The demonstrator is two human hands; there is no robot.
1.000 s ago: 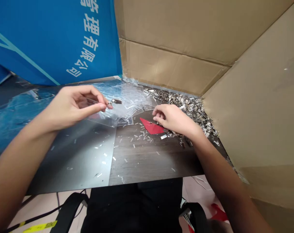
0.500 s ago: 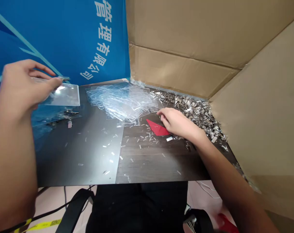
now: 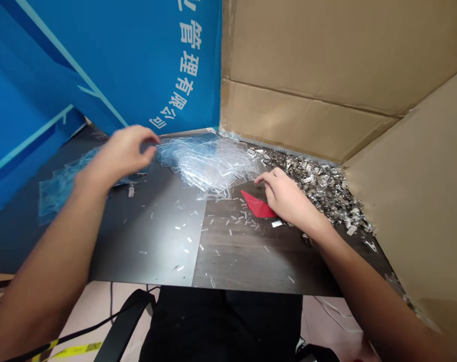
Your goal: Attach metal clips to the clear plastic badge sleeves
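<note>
My left hand (image 3: 127,153) is raised at the left edge of a heap of clear plastic badge sleeves (image 3: 209,163). Its thumb and forefinger are apart, and nothing shows between them. Behind that forearm lies a second, smaller pile of clear sleeves (image 3: 58,188), with a metal clip (image 3: 130,191) at its right side. My right hand (image 3: 283,196) is over the table beside a red, flat, pointed piece (image 3: 257,205). Its fingers are loosely bent, the forefinger reaching left, with no held thing visible. A large heap of metal clips (image 3: 318,178) lies just beyond it.
Small clear strips (image 3: 179,229) are scattered over the front of the dark table (image 3: 138,261). Cardboard walls (image 3: 307,60) close off the back and right, and a blue printed banner (image 3: 138,60) stands at the back left. A chair armrest (image 3: 126,322) is below the table edge.
My left hand has let go of the clear sleeve it held at the left and moved right to the sleeve heap. My right hand stays by the red piece. The view has shifted left.
</note>
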